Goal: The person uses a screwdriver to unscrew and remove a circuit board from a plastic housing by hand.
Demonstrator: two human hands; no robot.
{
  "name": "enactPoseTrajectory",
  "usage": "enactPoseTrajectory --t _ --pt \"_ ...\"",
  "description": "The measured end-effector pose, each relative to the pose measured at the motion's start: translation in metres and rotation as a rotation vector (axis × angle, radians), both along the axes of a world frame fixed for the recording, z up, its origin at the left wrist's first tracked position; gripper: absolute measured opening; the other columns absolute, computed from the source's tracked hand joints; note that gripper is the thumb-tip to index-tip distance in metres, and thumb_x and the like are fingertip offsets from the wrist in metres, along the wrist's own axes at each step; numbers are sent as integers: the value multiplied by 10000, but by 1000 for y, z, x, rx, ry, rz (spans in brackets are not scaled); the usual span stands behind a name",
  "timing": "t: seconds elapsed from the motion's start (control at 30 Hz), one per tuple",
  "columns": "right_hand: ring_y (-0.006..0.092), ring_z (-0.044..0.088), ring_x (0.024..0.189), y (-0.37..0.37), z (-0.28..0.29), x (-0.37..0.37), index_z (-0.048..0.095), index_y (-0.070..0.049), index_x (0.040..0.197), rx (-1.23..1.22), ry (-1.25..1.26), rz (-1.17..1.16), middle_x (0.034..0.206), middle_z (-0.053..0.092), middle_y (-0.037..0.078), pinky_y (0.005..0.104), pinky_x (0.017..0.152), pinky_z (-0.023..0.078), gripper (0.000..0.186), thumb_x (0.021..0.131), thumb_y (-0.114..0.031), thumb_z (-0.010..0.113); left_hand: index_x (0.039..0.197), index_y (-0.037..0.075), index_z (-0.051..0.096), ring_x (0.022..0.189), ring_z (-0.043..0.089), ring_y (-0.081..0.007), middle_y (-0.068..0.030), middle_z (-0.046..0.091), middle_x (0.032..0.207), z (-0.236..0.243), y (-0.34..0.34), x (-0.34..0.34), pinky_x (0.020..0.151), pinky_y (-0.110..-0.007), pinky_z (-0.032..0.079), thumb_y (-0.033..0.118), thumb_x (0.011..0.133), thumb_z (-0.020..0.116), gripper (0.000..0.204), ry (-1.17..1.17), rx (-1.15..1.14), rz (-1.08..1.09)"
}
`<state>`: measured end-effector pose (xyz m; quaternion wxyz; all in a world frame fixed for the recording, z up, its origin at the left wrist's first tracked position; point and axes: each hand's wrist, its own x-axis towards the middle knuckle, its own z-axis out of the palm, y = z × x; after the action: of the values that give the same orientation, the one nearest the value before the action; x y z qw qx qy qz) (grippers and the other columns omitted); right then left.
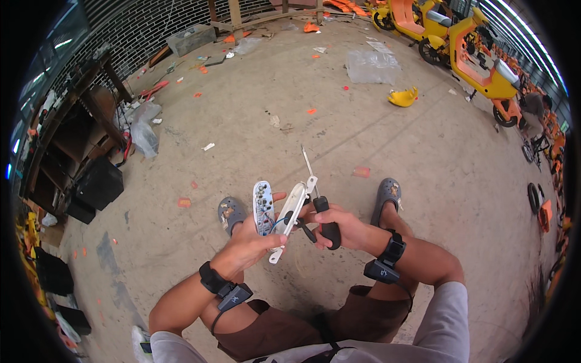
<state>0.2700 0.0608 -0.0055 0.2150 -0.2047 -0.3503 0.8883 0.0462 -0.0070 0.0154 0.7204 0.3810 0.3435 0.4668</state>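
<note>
Floor: scattered with orange scraps.
Yellow scooters: parked at your far right.
Screwdriver: your right grip wraps its handle, shaft pointing away.
White housing: tilted, your left grip holding its lower end.
Circuit board: also in your left grip, beside the housing.
Blue wire: runs between board and housing.
</note>
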Motion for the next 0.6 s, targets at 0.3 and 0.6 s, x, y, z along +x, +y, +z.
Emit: enactPoseTrajectory --t 0.3,0.6 --pt "92 506 487 -5 2 -7 577 20 1093 164 -271 -63 907 657 120 258 501 454 339 856 -194 692 1467 48 222 887 582 -121 -72 606 1047 -8 1 10 703 -269 508 -13 665 794 986 307 147 163" --pt "94 511 471 -9 4 -9 589 21 1042 222 -405 -273 806 666 93 245 472 448 274 823 -126 663 1438 28 253 753 611 -131 -73 604 913 -6 0 17 620 -265 512 -20 710 762 889 450 110 197"
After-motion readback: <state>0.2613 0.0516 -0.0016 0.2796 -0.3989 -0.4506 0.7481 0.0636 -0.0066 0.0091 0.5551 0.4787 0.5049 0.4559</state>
